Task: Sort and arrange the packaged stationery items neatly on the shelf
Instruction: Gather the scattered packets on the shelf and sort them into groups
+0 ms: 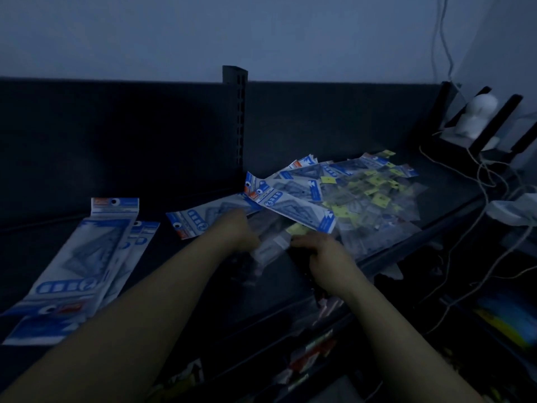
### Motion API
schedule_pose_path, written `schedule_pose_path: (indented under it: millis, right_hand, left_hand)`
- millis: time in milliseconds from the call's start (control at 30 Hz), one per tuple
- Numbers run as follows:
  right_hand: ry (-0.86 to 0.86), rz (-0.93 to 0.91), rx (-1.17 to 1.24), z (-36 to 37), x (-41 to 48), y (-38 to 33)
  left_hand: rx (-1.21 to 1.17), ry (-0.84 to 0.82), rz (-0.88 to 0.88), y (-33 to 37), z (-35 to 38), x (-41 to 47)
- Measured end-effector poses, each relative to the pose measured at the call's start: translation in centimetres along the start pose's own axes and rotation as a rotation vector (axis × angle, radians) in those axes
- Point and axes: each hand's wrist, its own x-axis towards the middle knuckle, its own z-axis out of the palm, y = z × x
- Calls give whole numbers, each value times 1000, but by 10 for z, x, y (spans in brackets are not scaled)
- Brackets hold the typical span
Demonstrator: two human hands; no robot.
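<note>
While blue geometry-set packs (84,257) lie sorted leftward, the right hand (321,255) pinches a clear packet (270,247), apparently separating it from the mixed heap (363,196) (whether the left hand (242,229) grips it is too blurred to tell).

Dimly lit shop or stockroom, dark metal display shelf (279,286) with slotted upright post (236,117), heaps of identical blue-and-white hang-tab packets (84,257), yellow-labelled clear packets (369,196), more packaged goods (313,353) on tiers below, loose cables (488,175) at right.
</note>
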Motion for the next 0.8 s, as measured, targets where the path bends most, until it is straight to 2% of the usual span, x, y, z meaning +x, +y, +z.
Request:
schedule_pose_path:
  millis: [67,133,233,300,633,800]
  right_hand:
    - [-44,38,79,-1,3,1]
    - [-50,141,169,-4,5,1]
    - [87,248,229,-7,6,5]
    - [115,281,236,-8,6,8]
    - [69,363,59,-4,21,5]
    - [48,245,36,-3,24,-7]
  left_hand:
    - [-75,11,8,1,2,2]
    - [-51,35,47,7,6,-2]
    - [40,63,90,19,12,-7]
    - [42,55,98,24,10,-6]
    - [-29,-116,68,-6,-7,9]
    - [-11,-15,166,-29,-26,0]
